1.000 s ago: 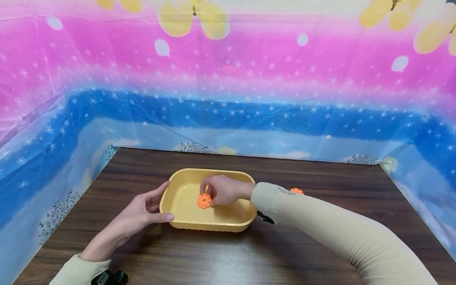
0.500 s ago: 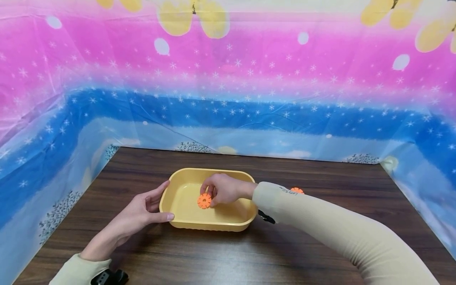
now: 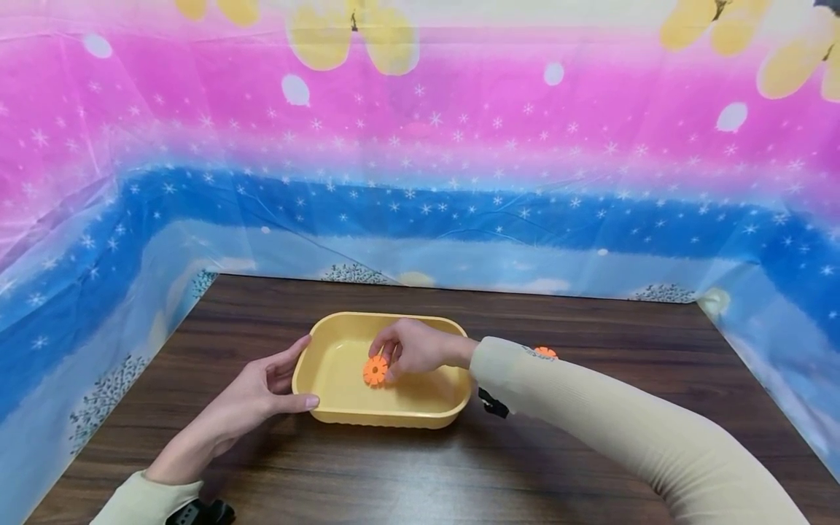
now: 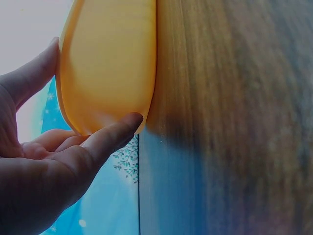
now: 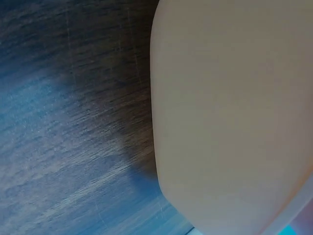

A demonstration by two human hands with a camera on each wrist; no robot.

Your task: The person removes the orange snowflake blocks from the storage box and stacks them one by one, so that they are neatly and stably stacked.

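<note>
A yellow plastic basin (image 3: 380,419) stands on the dark wooden table. At its left end my left hand (image 3: 265,386) holds it, thumb on the near rim and fingers round the outer side. In the left wrist view, the thumb and fingers of the left hand (image 4: 58,152) span the basin's end (image 4: 112,63). Inside the basin, my right hand (image 3: 416,346) pinches an orange notched disc (image 3: 375,370), a snowflake-shaped building piece with a centre hole, face toward me. The right wrist view shows only the basin's outer wall (image 5: 225,112) up close, no hand.
Another orange notched disc (image 3: 545,354) lies on the table (image 3: 420,474) to the right of the basin, partly hidden by the right sleeve (image 3: 590,394). A patterned cloth (image 3: 420,211) hangs round the table's back and sides.
Almost nothing differs. The right wrist has shifted very slightly to the right, while the disc stays pinched over the basin floor and the left hand keeps its place.
</note>
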